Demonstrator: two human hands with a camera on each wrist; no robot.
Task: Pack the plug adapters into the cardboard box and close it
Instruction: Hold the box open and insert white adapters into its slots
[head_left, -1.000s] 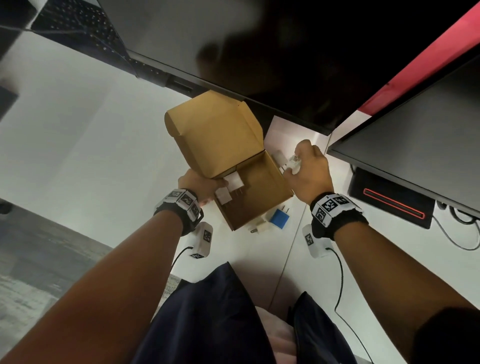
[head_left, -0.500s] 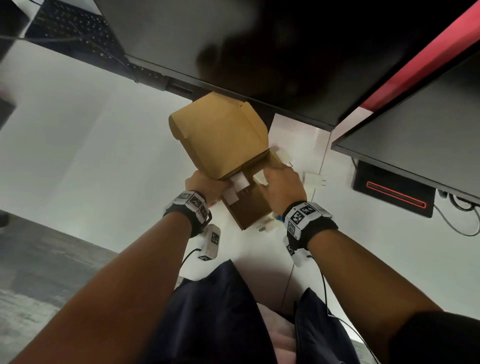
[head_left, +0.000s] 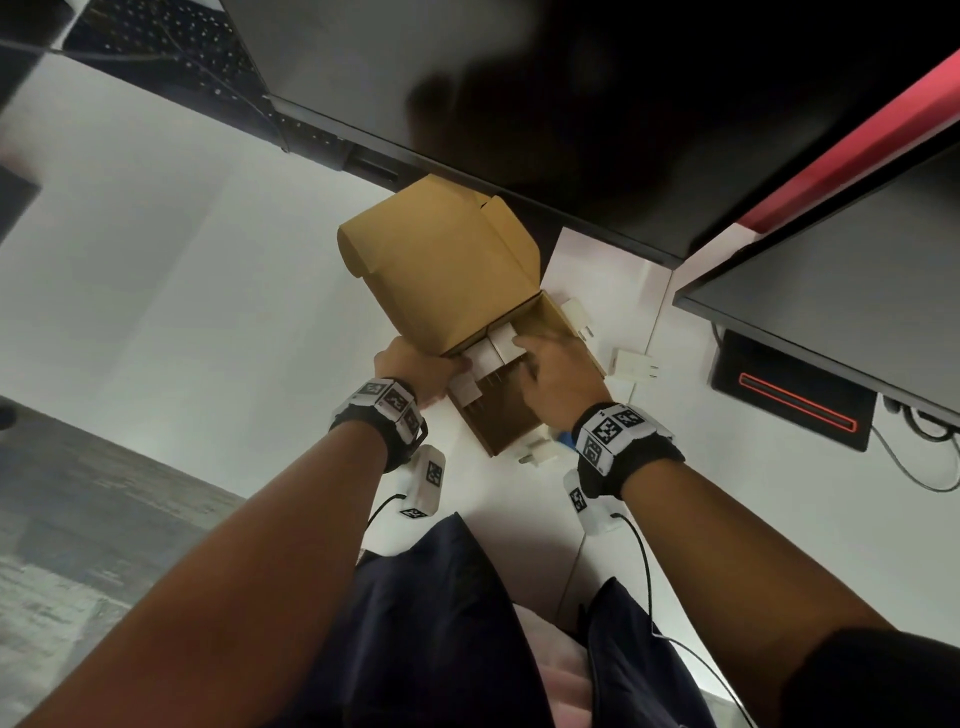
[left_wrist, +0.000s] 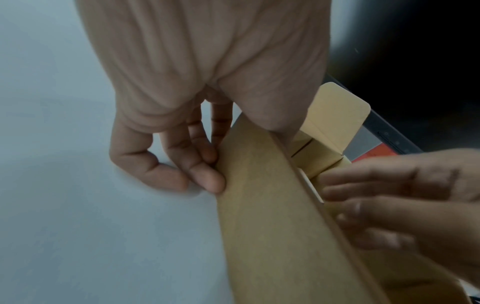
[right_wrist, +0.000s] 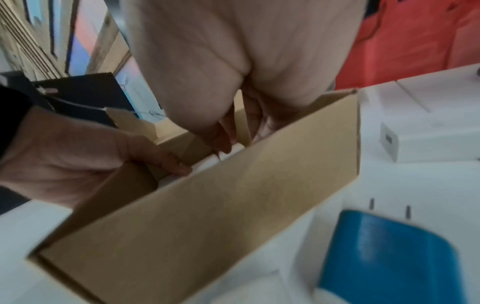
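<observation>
The brown cardboard box (head_left: 441, 270) stands open on the white table, lid tilted up and back. My left hand (head_left: 415, 366) grips its left wall (left_wrist: 272, 226), thumb inside and fingers outside. My right hand (head_left: 556, 374) reaches down into the box (right_wrist: 207, 216) and pinches a white plug adapter (head_left: 501, 339) beside two other white ones (head_left: 479, 359). Outside the box lie a white adapter (head_left: 636, 366) to the right, another (head_left: 576, 314) behind the right wall, and one (head_left: 537, 453) at the front corner. A blue adapter (right_wrist: 389, 257) lies under my right wrist.
A large black monitor (head_left: 571, 104) hangs over the box's lid, with a second one (head_left: 831, 286) at the right. Under that second one sit a black device with a red light strip (head_left: 795, 410) and cables (head_left: 924, 457). The table's edge and the grey floor (head_left: 78, 519) are at the left.
My right hand picked up a white adapter from right of the box and carried it left into the box. The left hand stayed on the box wall.
</observation>
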